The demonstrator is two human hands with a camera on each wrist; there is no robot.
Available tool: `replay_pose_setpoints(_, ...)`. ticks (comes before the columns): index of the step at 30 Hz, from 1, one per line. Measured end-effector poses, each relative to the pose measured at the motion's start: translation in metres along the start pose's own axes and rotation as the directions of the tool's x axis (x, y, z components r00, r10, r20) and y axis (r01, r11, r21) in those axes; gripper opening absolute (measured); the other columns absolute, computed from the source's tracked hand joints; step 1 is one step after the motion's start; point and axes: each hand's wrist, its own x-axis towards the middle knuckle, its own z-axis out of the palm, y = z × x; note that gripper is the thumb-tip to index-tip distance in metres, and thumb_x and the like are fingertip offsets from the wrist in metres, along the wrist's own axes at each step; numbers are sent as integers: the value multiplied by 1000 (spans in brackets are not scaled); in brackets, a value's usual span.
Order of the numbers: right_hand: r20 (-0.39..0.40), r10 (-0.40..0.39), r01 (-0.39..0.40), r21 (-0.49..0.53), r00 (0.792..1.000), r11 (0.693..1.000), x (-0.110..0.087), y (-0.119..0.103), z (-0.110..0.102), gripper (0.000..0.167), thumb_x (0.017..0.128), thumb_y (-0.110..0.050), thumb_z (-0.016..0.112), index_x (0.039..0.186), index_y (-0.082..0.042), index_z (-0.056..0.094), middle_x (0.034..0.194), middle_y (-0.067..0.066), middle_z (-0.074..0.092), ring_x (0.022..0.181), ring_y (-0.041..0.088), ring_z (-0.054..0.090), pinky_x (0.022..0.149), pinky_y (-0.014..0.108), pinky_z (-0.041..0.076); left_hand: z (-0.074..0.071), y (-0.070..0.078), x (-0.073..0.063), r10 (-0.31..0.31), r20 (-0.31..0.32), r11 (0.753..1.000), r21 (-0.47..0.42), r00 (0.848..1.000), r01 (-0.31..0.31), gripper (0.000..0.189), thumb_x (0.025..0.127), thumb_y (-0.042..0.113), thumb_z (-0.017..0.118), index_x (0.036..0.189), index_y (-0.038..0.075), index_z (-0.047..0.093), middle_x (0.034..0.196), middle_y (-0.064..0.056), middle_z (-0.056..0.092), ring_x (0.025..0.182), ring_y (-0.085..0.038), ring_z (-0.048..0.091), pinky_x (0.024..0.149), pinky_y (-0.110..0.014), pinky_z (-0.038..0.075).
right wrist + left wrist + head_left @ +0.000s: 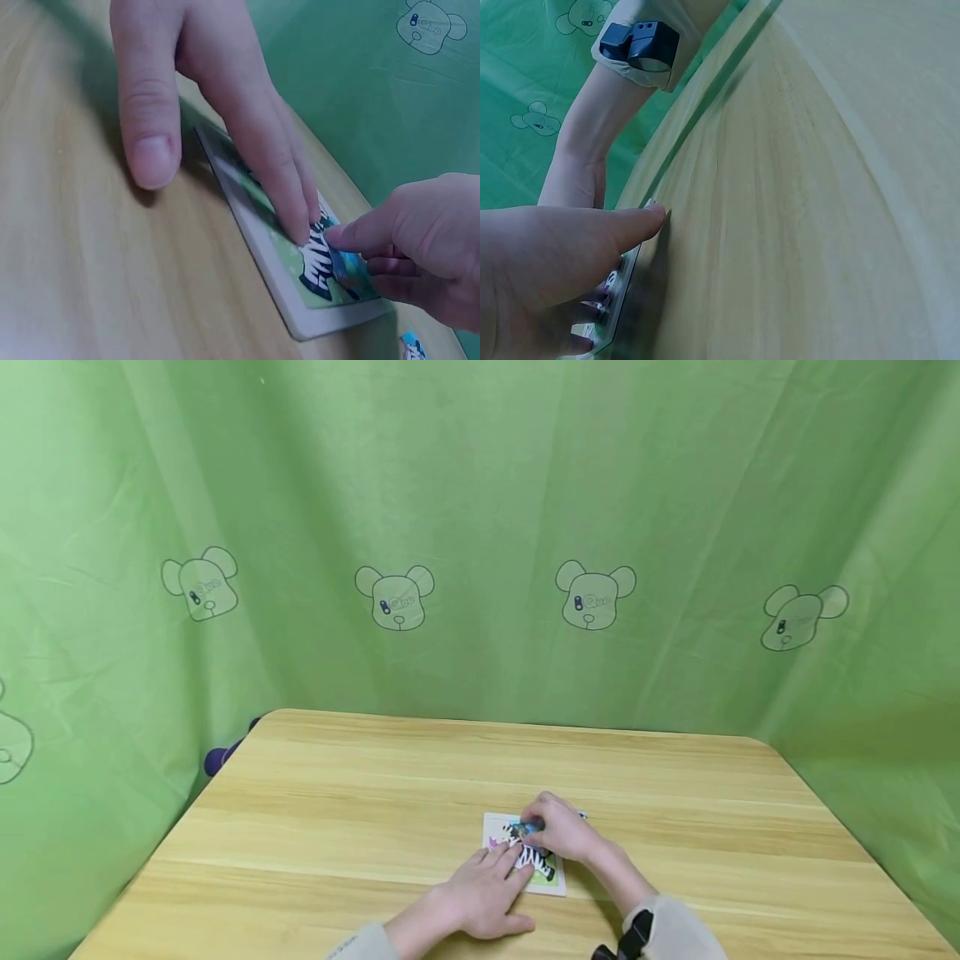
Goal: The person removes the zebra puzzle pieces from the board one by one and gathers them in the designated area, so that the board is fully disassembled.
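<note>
A zebra picture puzzle [319, 266] in a white-rimmed tray [304, 326] lies flat on the table. My left hand [491, 893] rests on its near left part, with outstretched fingers pressing the picture and the thumb on or just above the wood. At the upper right of the picture, the fingers of my right hand [566, 831] are curled and pinch a blue puzzle piece [351, 271] against the tray. That hand hides most of the piece. Just beyond the right hand lies a small loose puzzle piece [412, 346].
The wooden table [337, 793] extends around the tray on all sides. Behind it hangs a green curtain [480, 485] with bear-head prints. A purple object [216, 761] shows past the table's left edge. A black wrist camera [652, 46] sits on the right sleeve.
</note>
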Motion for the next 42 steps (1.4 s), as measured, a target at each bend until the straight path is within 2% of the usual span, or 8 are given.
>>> replay_pose_setpoints(7, 42, 35, -36, 23, 999, 999, 8, -3, -1, 19, 73, -1, 75, 88, -5, 63, 83, 2, 51, 76, 14, 48, 72, 33, 46, 0, 0, 1, -4, 19, 1000, -7, 1000, 4, 73, 87, 64, 40, 144, 20, 34, 151, -7, 25, 137, -22, 22, 109, -38, 26)
replay_pose_setpoints(13, 26, 72, -74, 63, 997, 995, 10, -6, 1, 18, 76, 0, 71, 86, -7, 58, 79, 1, 52, 73, 14, 48, 67, 30, 45, 0, -1, 1, -8, 21, 1000, -3, 1000, 8, 73, 87, 64, 40, 145, 20, 33, 151, -8, 24, 138, -22, 21, 109, -38, 26)
replay_pose_setpoints(22, -64, -13, 24, 169, 998, 985, 4, -1, 8, 14, 81, 1, 65, 88, -9, 61, 75, -4, 53, 70, 12, 48, 64, 26, 43, -1, -1, 1, -6, 12, 1000, 3, 1000, 6, 73, 87, 64, 40, 145, 20, 33, 151, -8, 24, 137, -23, 22, 109, -38, 26)
replay_pose_setpoints(27, -95, -38, 55, 176, 995, 983, 2, 1, 10, 11, 83, 1, 63, 87, -9, 62, 74, -4, 53, 70, 12, 48, 62, 25, 42, 0, -1, 1, -4, 8, 1000, 18, 1000, 4, 73, 87, 64, 41, 144, 20, 34, 151, -8, 25, 137, -22, 22, 109, -38, 26)
replay_pose_setpoints(35, -113, 24, -10, 122, 993, 992, 2, -4, 14, 12, 85, -1, 61, 93, -10, 61, 77, -3, 58, 71, 13, 51, 67, 33, 45, -2, 0, 0, -1, 2, 1000, 29, 1000, 0, 72, 87, 64, 41, 144, 19, 34, 150, -8, 25, 137, -23, 23, 108, -38, 27)
replay_pose_setpoints(38, -127, 50, -32, 143, 991, 989, 1, -4, 13, 12, 86, -2, 61, 94, -10, 61, 76, -3, 57, 70, 13, 50, 66, 31, 44, -1, 0, 0, -3, -1, 999, 38, 1000, 3, 72, 87, 64, 41, 144, 20, 35, 150, -8, 26, 137, -22, 24, 108, -38, 28)
replay_pose_setpoints(42, -158, 73, -36, 226, 985, 974, -1, 1, 6, 14, 84, -1, 62, 96, -8, 63, 75, -2, 56, 69, 12, 50, 63, 27, 44, -1, 0, 0, -7, 1, 999, 32, 1000, 7, 72, 87, 64, 41, 144, 20, 35, 150, -8, 26, 137, -22, 24, 108, -38, 28)
